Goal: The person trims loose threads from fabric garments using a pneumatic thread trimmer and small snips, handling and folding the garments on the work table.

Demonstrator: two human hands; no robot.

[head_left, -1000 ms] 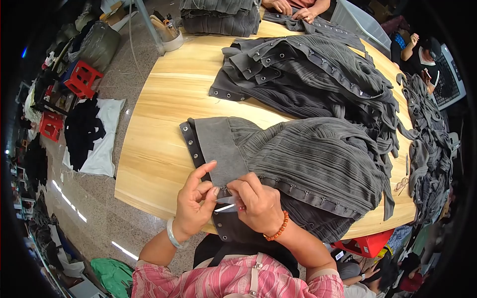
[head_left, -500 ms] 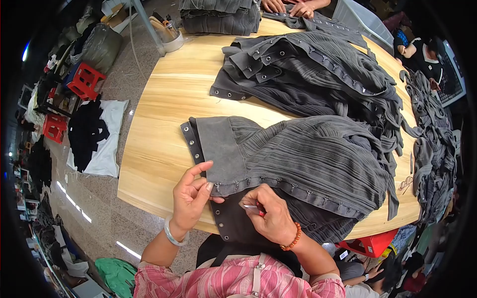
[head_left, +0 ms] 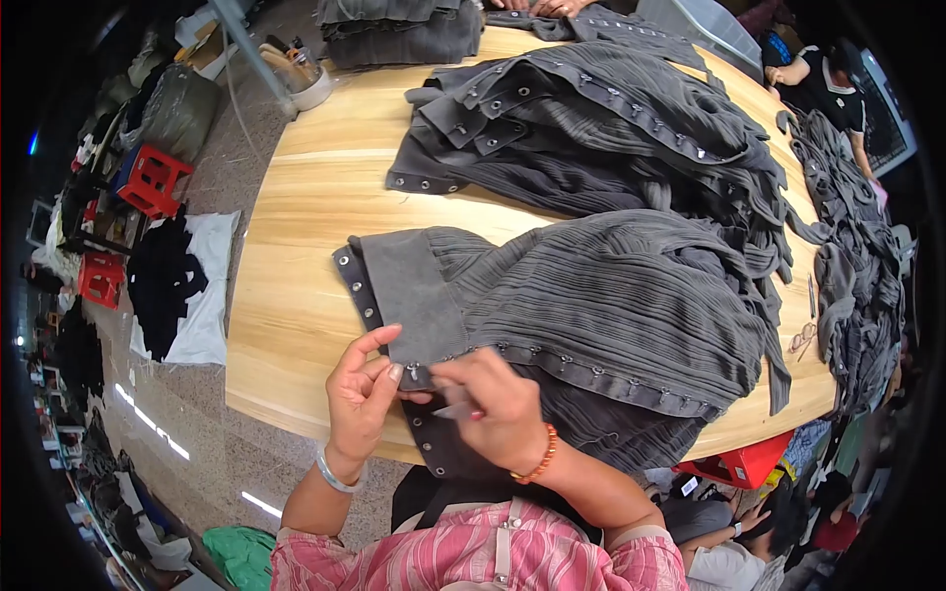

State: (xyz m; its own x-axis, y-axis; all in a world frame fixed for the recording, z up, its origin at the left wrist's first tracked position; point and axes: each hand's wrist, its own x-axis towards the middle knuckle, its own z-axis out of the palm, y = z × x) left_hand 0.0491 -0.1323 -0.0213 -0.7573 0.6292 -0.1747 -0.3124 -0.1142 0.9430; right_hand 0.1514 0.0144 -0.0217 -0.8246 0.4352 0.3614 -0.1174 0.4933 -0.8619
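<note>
A dark grey ribbed garment (head_left: 601, 286) lies across the near part of the wooden table, with a row of metal hooks along its near edge and eyelets on its left band. My left hand (head_left: 362, 394) pinches the corner of the hooked edge between thumb and fingertips. Just right of it, my right hand (head_left: 498, 409) is closed around a small tool with a pointed metal blade (head_left: 453, 411); the hand is blurred, and its fingertips are close to the garment's edge.
More grey garments (head_left: 591, 128) lie beyond, with a folded stack (head_left: 399, 34) at the back. Small scissors (head_left: 803, 340) rest at the right. A tool cup (head_left: 311, 91) stands back left. A co-worker's hands (head_left: 552, 8) touch cloth at the top.
My right hand with the tool moved away right from the garment's edge, then back left towards my left hand. My left hand keeps its pinch. The whole view has shifted slightly.
</note>
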